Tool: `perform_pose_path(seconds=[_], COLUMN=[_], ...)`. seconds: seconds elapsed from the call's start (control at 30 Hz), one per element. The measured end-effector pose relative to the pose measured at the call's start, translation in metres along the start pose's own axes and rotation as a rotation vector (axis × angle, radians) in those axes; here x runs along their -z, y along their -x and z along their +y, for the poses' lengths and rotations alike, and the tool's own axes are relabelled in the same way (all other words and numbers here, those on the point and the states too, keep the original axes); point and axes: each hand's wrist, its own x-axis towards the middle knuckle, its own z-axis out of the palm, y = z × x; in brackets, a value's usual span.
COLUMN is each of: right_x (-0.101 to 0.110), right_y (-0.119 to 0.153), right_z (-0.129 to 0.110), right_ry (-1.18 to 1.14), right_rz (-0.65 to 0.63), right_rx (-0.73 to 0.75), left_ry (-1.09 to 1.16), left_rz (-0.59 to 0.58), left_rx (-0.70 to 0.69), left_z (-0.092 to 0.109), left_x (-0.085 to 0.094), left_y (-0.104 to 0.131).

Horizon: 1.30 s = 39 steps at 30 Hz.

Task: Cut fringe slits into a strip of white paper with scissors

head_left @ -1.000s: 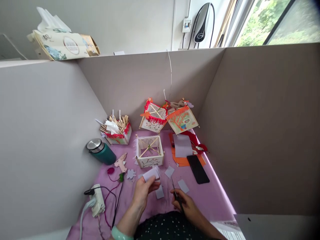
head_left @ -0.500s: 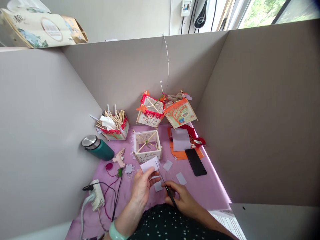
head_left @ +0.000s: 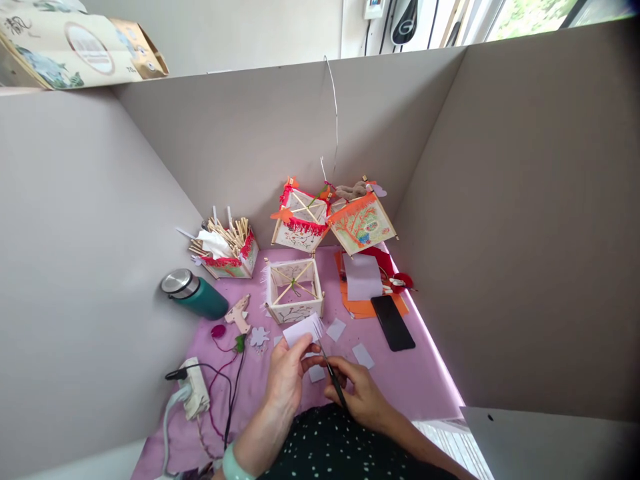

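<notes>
Lilac paper [head_left: 299,330] is in the left hand [head_left: 287,367], pinched between thumb and fingers above the near middle of the purple cloth [head_left: 400,383]; narrow slits run into its right edge. Black-handled scissors [head_left: 334,381] are gripped in the right hand [head_left: 357,395], pointing far and slightly left, their tips by the paper's slit edge; whether the blades touch it is too small to tell.

Just beyond the paper stands a square lantern frame [head_left: 295,312] with crossed sticks on top; a loose paper square [head_left: 336,329] and a paper rectangle [head_left: 363,356] lie to the right of the paper, with a black phone [head_left: 393,323] farther right. To the left lie a paper flower [head_left: 259,337] and a pink glue gun [head_left: 239,315]; a teal bottle [head_left: 207,299] lies tilted beyond them, near a box of sticks [head_left: 235,267] at the far left.
</notes>
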Motion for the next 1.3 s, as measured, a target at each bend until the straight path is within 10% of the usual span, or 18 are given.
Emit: perform_pose_path(seconds=[1.3], right_x=[-0.011], right_y=[0.004], right_z=[0.012], right_ry=[0.134], right_rz=[0.115], right_rx=[0.054], left_ry=[0.030], left_rz=[-0.020], left_rx=[0.000], left_z=[-0.004], left_x=[0.000], left_y=[0.002])
